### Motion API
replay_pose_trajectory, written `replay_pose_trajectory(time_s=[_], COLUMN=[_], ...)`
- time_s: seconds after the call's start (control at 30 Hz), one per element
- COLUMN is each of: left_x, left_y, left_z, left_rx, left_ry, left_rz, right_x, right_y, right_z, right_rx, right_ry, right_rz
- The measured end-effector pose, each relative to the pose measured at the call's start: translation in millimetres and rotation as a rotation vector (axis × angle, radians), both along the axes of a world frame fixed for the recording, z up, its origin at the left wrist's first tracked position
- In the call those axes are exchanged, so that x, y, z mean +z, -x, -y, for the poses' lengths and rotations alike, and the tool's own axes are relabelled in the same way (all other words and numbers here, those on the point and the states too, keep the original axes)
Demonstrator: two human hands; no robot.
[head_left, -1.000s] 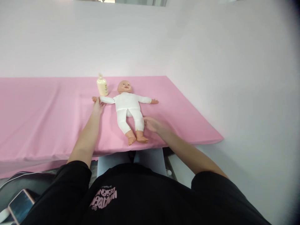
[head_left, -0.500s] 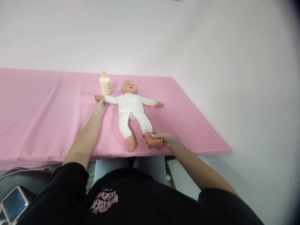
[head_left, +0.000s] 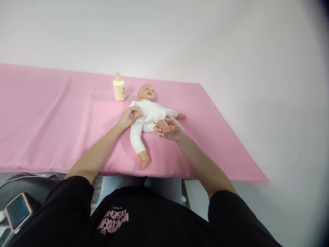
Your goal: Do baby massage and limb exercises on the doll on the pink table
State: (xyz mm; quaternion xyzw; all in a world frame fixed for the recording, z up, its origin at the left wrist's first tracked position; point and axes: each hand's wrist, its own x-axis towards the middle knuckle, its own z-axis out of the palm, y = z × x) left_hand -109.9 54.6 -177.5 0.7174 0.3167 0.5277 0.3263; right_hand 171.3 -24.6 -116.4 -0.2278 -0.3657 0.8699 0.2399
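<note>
A baby doll [head_left: 149, 109] in white lies on its back, head toward the wall, its face and scalp bare. My left hand [head_left: 128, 117] is closed around the doll's forearm on the left, which is folded in across its belly. In my right hand [head_left: 174, 130] is the doll's lower leg on the right, its knee bent up toward the body and the bare foot [head_left: 169, 129] showing between my fingers. The doll's other leg [head_left: 137, 139] stretches toward me on the cloth. Its other arm [head_left: 172, 113] reaches out to the right, untouched.
A pink cloth [head_left: 64, 127] covers the table up to the white wall [head_left: 164, 37]. A cream pump bottle [head_left: 119, 89] stands upright left of the doll's head. At lower left, a phone-like device [head_left: 19, 211] lies on a dark surface beside a white cable.
My left hand has brought the doll's arm inward from outstretched to across the belly. My right hand has pushed the held leg up toward the body, bending its knee.
</note>
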Motion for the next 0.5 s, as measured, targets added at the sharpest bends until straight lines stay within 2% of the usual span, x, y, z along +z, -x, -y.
replay_pose_trajectory(time_s=[0.17, 0.3, 0.4, 0.5], left_x=[-1.5, 4.2, 11.2, 13.3], left_y=[0, -1, -2, 0], left_z=[-2, 2, 11, 13], left_rx=[-0.054, -0.051, -0.015, 0.117], left_ry=[-0.044, -0.048, 0.003, 0.109], left_rz=[-0.128, -0.183, -0.122, 0.05], right_x=[-23.2, -31.7, -32.0, -35.4], right_y=[13, 16, 8, -5], right_z=[-10, -9, -2, 9], right_rx=[-0.121, -0.134, -0.083, 0.062], right_ry=[0.044, 0.053, 0.037, -0.028], right_rz=[0.017, 0.058, 0.019, -0.025])
